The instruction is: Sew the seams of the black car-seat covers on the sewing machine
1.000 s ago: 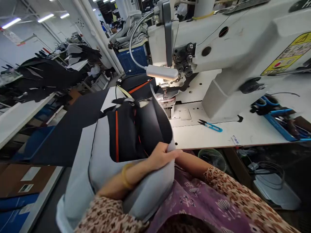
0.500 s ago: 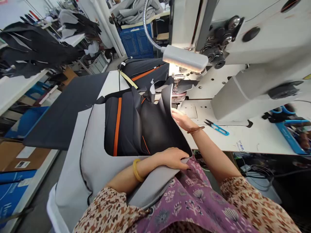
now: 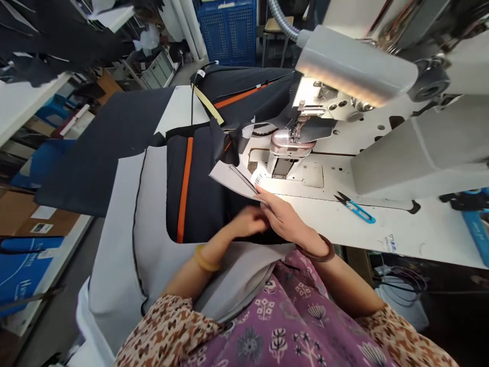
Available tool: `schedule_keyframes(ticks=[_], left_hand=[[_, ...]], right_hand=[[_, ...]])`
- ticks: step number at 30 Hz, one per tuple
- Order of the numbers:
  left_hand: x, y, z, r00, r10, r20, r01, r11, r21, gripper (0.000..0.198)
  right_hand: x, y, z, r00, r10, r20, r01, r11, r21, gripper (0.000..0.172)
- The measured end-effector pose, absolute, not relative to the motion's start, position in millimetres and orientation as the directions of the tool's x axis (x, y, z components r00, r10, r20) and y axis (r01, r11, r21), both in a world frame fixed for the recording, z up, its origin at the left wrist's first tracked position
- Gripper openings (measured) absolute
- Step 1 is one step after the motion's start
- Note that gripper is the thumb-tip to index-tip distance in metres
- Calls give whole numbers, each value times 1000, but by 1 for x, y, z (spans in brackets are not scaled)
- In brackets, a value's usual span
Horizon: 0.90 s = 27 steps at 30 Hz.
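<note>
A large padded fabric piece [image 3: 194,204] in black and pale grey, with an orange stripe, lies across the table and over my lap. My right hand [image 3: 284,218] pinches a pale flap [image 3: 233,181] bearing a white barcode label [image 3: 259,178]. My left hand [image 3: 248,221], slightly blurred, sits on the black panel just beside the right. More black fabric with an orange stripe [image 3: 244,97] runs under the sewing machine's presser foot [image 3: 296,135]. The needle area is partly hidden by that fabric.
The white machine table [image 3: 382,227] holds blue-handled thread snips [image 3: 355,209] to the right of my hands. A gooseneck lamp [image 3: 355,66] hangs above the needle. A blue crate [image 3: 225,30] stands behind the machine, and shelves with black fabric pieces line the left.
My right hand has moved left from the fabric's edge and now pinches the labelled flap. My left hand has moved up onto the black panel. The view has tilted down and closer to the machine.
</note>
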State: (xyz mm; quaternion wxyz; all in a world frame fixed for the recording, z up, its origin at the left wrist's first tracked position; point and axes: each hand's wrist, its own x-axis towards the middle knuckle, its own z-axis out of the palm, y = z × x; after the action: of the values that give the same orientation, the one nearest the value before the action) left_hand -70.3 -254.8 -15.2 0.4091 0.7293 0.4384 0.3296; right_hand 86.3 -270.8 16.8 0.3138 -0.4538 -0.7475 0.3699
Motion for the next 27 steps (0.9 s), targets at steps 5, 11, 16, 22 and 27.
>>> schedule_keyframes(ticks=[5,11,16,22,27], left_hand=[[-113,-185,28,213,890,404,148,-438,887,39],[-87,-158,56,490,820,297,456,-531,714,44],[-37,-156,49,415,764,494,585,-640,498,49],[-2,-167,49,599,646,473,493,-763,418,36],[-8,-170,46,632,672,387,460,-726,510,32]], right_hand=[[99,-267,31,-403,910,96,134,163,-978,45],[109,-281,29,-94,989,-112,-262,-134,-956,26],[132,-298,18,131,989,-71,-411,-11,-912,26],[148,-300,33,116,991,67,176,46,-983,68],[130,-289,32,142,990,-4,416,-64,-907,50]])
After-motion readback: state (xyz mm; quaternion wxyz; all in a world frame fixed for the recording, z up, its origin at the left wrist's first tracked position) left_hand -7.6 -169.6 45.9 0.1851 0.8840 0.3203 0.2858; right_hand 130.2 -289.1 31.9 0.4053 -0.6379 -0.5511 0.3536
